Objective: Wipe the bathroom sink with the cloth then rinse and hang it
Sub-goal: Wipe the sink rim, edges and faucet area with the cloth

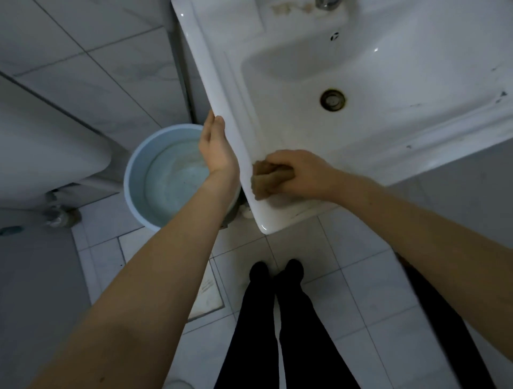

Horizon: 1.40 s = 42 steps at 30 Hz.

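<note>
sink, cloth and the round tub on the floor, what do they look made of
White sink: probably glazed ceramic, glossy with sharp highlights. Crumpled brown cloth: soft fabric, matte, bunched folds. Pale blue round basin: likely plastic, thin smooth rim.

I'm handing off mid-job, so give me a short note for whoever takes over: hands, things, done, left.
Left hand: open, flat against the white ceramic sink's left edge.
Right hand: grips the bunched brown cloth on the sink's front left rim.
Round pale blue bucket of water: on the floor, left of sink.
Done: unclear. Left: brown stains near the tap, dark specks on right rim, rinse, hang.
</note>
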Tool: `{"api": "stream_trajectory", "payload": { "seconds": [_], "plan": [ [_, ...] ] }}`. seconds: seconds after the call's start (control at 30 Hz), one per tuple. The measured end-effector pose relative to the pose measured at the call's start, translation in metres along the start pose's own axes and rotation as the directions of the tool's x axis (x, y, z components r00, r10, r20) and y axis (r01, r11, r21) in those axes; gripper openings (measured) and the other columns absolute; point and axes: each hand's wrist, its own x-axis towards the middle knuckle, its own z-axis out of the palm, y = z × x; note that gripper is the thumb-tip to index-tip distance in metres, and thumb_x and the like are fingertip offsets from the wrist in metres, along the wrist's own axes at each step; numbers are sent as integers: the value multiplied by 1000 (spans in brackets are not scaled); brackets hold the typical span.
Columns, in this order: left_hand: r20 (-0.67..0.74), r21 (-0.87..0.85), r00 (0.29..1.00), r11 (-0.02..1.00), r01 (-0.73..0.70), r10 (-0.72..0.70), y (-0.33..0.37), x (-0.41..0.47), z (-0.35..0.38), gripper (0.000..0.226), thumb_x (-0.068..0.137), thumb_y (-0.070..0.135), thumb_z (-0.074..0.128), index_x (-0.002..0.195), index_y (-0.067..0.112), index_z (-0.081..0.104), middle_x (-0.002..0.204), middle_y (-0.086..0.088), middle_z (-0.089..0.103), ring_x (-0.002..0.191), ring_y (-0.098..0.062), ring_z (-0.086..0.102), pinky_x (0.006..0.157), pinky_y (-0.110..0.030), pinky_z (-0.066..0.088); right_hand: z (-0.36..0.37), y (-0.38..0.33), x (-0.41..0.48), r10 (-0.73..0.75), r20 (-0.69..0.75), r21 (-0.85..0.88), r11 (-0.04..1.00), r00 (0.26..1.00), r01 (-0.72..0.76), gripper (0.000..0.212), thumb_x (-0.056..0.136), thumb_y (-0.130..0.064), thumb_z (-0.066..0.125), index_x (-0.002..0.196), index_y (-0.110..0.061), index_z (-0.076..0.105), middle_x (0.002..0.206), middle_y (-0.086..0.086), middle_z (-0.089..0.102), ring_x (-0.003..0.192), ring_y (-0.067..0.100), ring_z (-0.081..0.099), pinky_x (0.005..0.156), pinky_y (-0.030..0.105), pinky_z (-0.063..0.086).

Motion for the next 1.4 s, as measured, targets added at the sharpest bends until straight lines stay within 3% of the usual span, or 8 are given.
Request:
{"api": "stream_trajectory", "payload": {
  "seconds": [0.17,0.4,0.77,0.9,1.03,1.17,1.27,1.4],
  "plan": [
    [1,-24,1000,1000,11,-11,1,0,0,42,100,10,47,141,2,51,136,-6,61,108,-9,61,69,-5,48,-17,29,-52,-26,96,-247,968,995,49,14,85,-17,69,92,-28,63,90,-12,54,82,7,50,66,26,35],
    [28,-84,999,996,36,-33,-2,3,0,43,100,15,48,142,5,49,140,-8,58,127,-19,56,96,-21,49,-24,10,-20,-68,-125,10,998,990,69,12,83,-15,73,92,-15,66,90,7,60,82,20,59,76,28,44],
    [-26,-143,996,987,76,-80,-1,1,1,42,99,11,52,140,1,51,142,-13,56,132,-25,53,116,-40,38,-9,26,-63,-194,344,-359,877,919,320,35,83,-14,67,108,-39,68,97,-12,58,90,9,50,77,32,39],
    [-19,-108,997,992,72,-75,3,-4,2,43,100,13,50,142,2,50,142,-10,56,130,-21,54,114,-35,40,-42,51,-88,70,18,-179,982,997,-65,27,80,-6,70,104,-18,71,100,-2,63,95,22,61,75,16,38],
    [-15,-121,997,990,71,-73,3,-4,0,42,100,15,52,141,5,51,141,-8,58,124,-18,57,102,-27,48,1,5,-54,37,-443,34,999,896,-25,10,81,-24,71,85,-20,63,85,-1,50,72,17,54,63,26,40],
    [-28,-125,997,989,74,-78,0,5,0,41,99,9,52,139,2,52,138,-16,59,123,-25,59,107,-37,48,69,-29,-38,77,-546,-181,961,834,-208,22,74,-12,73,96,-13,68,89,5,58,79,27,61,55,21,30],
    [-8,-109,996,990,87,-89,-1,9,-3,40,100,8,50,139,1,51,139,-20,57,124,-32,58,110,-44,45,59,-5,-67,154,-565,-175,937,810,-301,23,75,2,69,96,-6,68,93,9,59,83,28,59,58,30,46],
    [102,41,992,996,75,-79,3,11,-12,40,102,17,47,142,14,47,133,-21,59,115,-29,59,108,-47,46,13,34,-83,367,-739,29,855,565,-518,9,85,4,57,83,-1,64,89,14,53,84,31,55,63,41,49]
  ]
}}
